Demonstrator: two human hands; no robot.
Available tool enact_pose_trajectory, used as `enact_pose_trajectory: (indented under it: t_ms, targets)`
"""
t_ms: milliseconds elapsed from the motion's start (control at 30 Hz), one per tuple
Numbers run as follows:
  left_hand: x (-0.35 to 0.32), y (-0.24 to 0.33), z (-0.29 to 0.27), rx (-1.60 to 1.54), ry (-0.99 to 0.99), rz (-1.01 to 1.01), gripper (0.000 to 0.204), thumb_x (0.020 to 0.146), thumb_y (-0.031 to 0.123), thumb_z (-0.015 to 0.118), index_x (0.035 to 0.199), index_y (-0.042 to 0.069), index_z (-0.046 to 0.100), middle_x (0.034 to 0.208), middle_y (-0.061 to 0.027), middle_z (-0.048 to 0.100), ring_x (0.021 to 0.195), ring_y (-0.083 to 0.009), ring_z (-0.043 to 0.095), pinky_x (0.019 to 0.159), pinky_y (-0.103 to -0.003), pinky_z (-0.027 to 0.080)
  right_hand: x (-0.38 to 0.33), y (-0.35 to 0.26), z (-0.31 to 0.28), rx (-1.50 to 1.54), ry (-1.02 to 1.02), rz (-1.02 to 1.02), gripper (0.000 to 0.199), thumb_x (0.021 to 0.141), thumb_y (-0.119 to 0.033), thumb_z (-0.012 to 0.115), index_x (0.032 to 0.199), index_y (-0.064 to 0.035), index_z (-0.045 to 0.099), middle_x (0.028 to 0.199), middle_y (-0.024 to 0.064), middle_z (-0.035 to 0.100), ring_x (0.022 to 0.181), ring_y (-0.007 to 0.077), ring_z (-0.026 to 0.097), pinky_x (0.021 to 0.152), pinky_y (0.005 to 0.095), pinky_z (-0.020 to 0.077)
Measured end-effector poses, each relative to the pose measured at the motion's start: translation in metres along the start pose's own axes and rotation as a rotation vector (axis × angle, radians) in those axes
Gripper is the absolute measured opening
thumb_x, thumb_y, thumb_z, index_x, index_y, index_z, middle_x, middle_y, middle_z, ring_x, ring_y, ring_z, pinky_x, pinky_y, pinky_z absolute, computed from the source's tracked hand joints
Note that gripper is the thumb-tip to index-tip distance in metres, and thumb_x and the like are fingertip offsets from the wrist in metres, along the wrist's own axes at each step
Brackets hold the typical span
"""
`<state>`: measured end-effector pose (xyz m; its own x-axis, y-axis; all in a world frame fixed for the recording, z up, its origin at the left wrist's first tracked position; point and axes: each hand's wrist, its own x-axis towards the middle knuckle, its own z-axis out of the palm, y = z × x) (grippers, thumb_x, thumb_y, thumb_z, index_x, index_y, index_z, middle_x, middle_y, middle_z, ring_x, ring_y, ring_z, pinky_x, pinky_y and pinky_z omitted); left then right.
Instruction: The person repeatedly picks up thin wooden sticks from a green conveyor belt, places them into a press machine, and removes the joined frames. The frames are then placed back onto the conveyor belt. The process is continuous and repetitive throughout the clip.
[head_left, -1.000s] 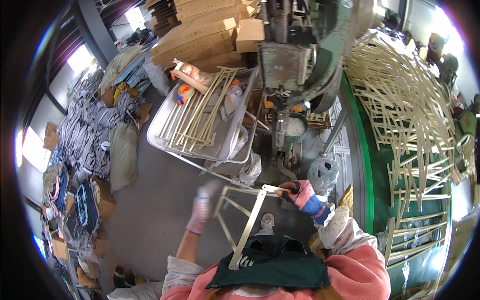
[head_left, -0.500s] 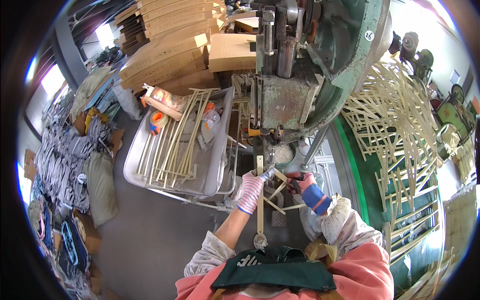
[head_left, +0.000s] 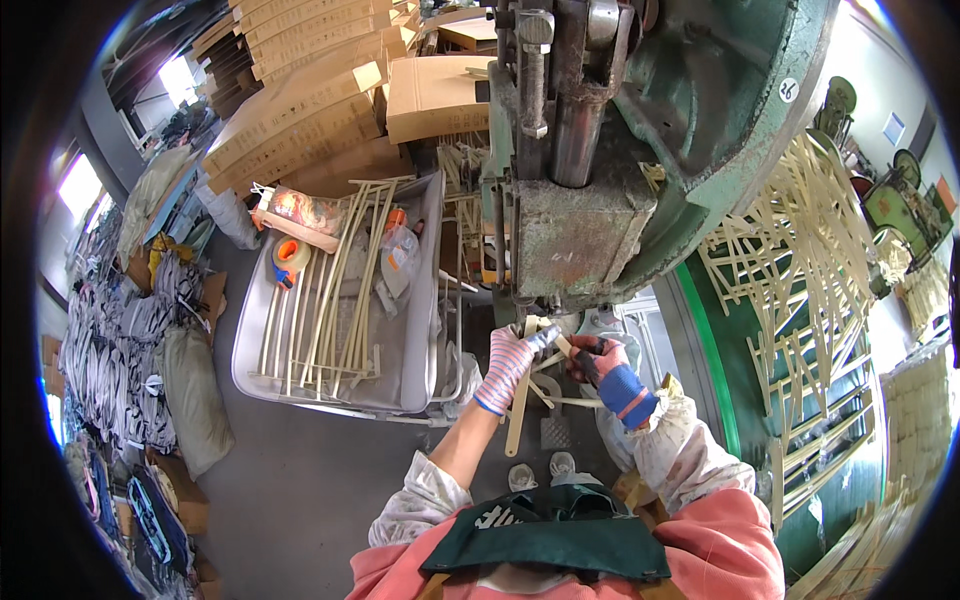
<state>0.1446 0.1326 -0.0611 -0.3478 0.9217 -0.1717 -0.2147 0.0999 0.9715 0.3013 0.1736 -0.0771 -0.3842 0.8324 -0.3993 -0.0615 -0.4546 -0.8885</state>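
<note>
My left hand (head_left: 508,362) and right hand (head_left: 598,357) both grip the cream-coloured slatted frame piece (head_left: 522,405) under the green press machine (head_left: 600,180); I judge I'm positioning it, needing careful alignment next.

both hands (head_left: 510,362) raised frame (head_left: 525,395) to press (head_left: 570,235), head leaned closer

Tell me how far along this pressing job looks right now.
Done: a big heap of cream frames lies right of the green press. In hand: the left hand and right hand hold one cream frame piece under the press head. Left: more frames wait in the grey tray.
</note>
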Motion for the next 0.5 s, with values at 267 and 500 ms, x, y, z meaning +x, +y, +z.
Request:
enact_pose_trajectory:
  t_ms: [267, 500]
  targets:
    - [-0.014, -0.036, -0.013, 0.09, 0.069, -0.127, 0.019, 0.079, 0.022, 0.073, 0.081, 0.004, 0.068, 0.067, 0.0016, 0.061, 0.052, -0.0046, 0.047, 0.048, -0.021, 0.037, 0.127, 0.049, -0.087, -0.907, -0.102, -0.166, 0.015, 0.08, -0.018, 0.059, 0.083, -0.0035, 0.064, 0.078, 0.0108, 0.067, 0.065, 0.0219, 0.064, 0.061, 0.0334, 0.0526]
    - [-0.021, -0.048, -0.018, 0.27, 0.042, -0.039, 0.012, 0.081, 0.018, 0.071, 0.08, 0.006, 0.068, 0.059, 0.0057, 0.053, 0.05, -0.0025, 0.041, 0.044, -0.022, 0.031, 0.269, 0.163, -0.078, -1.235, -0.174, -0.741, 0.021, 0.077, -0.028, 0.06, 0.086, -0.0096, 0.064, 0.08, 0.0125, 0.064, 0.074, 0.0291, 0.062, 0.065, 0.0368, 0.0499]
